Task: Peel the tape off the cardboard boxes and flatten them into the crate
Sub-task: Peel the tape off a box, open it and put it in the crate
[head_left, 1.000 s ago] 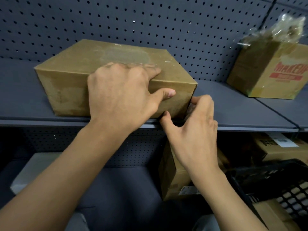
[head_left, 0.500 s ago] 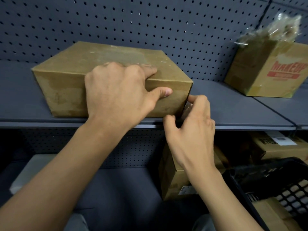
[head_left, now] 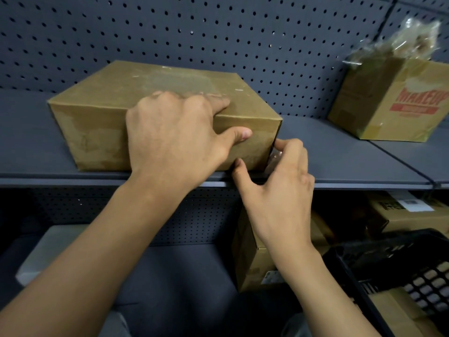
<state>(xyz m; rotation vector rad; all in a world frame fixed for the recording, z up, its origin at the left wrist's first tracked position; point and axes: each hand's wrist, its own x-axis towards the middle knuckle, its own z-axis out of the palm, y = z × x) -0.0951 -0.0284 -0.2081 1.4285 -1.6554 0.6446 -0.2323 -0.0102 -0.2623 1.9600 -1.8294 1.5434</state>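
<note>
Head view: a closed cardboard box [head_left: 150,98] sits on the near edge of a grey shelf [head_left: 340,161], in front of a perforated back wall [head_left: 218,32]. The left hand [head_left: 175,142] clasps the box's near top edge, with its fingers [head_left: 218,102] lying over the top and the thumb pressed on the near face. The right hand [head_left: 279,188] is at the box's near right corner. Its fingers are curled round a crinkled bit of clear tape [head_left: 274,158] at the box's right end, and the thumb touches the bottom of the near face.

Far right on the shelf stands a second box [head_left: 388,100] with red print, with crumpled clear film [head_left: 408,40] on top. Below the shelf, a black crate [head_left: 401,259] sits at the near right with cardboard inside, and more boxes [head_left: 252,263] stand just left of and behind it.
</note>
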